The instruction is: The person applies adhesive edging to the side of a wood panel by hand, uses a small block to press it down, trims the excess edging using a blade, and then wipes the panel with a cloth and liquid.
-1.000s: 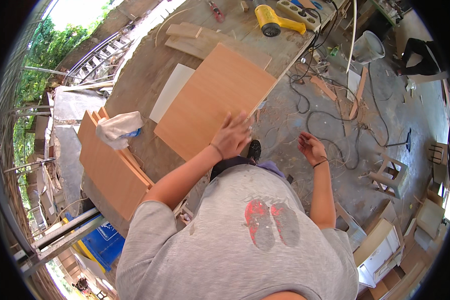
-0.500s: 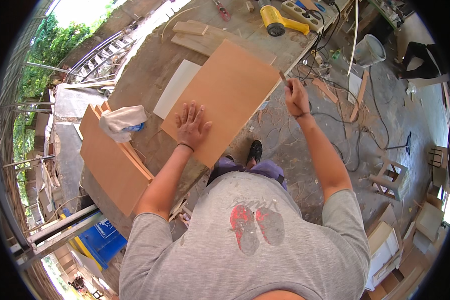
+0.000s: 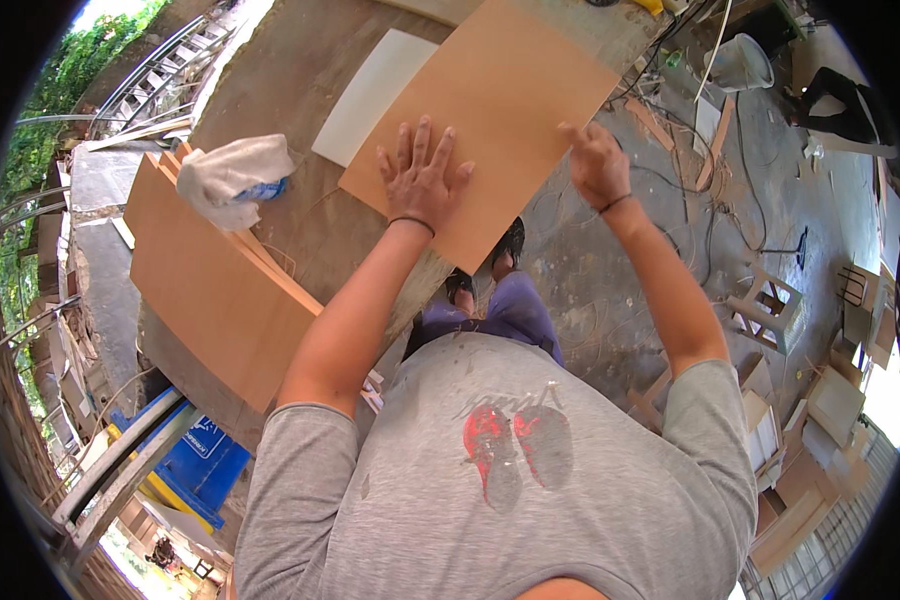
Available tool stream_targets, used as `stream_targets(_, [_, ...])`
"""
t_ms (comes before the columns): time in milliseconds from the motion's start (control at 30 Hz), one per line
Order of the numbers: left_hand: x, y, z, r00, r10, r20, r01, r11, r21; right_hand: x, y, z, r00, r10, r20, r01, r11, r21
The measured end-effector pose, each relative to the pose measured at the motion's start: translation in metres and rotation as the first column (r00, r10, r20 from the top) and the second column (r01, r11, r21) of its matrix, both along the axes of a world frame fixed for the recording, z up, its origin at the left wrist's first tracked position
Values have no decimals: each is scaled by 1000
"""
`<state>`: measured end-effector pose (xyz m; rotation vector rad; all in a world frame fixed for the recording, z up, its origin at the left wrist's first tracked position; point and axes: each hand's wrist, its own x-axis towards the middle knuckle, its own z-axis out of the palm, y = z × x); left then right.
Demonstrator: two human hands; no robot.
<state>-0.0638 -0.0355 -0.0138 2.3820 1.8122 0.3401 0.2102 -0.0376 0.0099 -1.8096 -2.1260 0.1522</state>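
Observation:
My left hand lies flat with fingers spread on a smooth orange-brown wooden board, near its lower left side. My right hand is closed at the board's right edge. A thin, flat brownish strip stood out of that fist in the earlier frame; now the fingers mostly hide it, and its exact kind cannot be made out. A white sheet lies partly under the board's left side, on the worn workbench.
More brown panels lean together at the left, with a pale cloth and something blue on top. On the floor to the right are cables, wood scraps, a bucket and a small stool. A blue bin stands lower left.
My right hand has come in against the board's right edge, and the strip is now mostly hidden. The left hand stays flat on the board. The whole view has shifted.

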Motion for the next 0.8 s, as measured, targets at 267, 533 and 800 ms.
stream_targets(267, [0,1,-6,999,35,-19,-35,999,17,-154,-170,9,890,396,-225,-452,827,-335])
stream_targets(533, [-14,39,9,989,-140,-36,139,990,-34,2,-13,-10,942,-122,-314,168,978,123])
stream_targets(800, [-11,35,8,985,-149,-87,146,989,-38,87,98,-19,972,-235,19,230,962,143])
